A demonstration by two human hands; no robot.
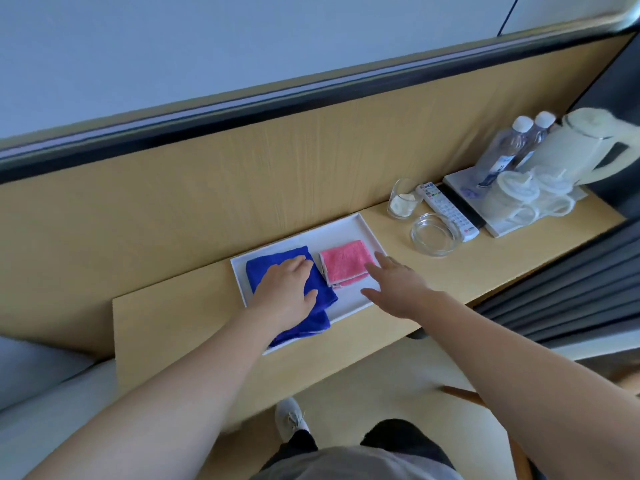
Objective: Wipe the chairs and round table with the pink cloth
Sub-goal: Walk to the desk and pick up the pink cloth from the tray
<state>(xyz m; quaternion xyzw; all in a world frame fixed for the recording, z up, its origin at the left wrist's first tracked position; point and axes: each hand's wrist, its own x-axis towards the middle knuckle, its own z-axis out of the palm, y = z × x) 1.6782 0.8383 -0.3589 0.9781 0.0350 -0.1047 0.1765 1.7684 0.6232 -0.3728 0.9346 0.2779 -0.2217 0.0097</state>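
Observation:
A folded pink cloth (344, 262) lies in the right half of a white tray (349, 223) on a wooden shelf. A folded blue cloth (273, 263) fills the tray's left half. My left hand (284, 294) rests flat on the blue cloth with its fingers relaxed. My right hand (394, 284) hovers open just right of the pink cloth, its fingertips at the cloth's right edge; I cannot tell whether they touch it. No chair seat or round table is plainly in view.
To the right on the wooden shelf (398, 327) stand a glass ashtray (434, 235), a glass (403, 199), a white remote (446, 211) and a second tray (498, 228) with cups, two water bottles (512, 143) and a kettle (585, 147). A wooden chair part (464, 394) shows at lower right.

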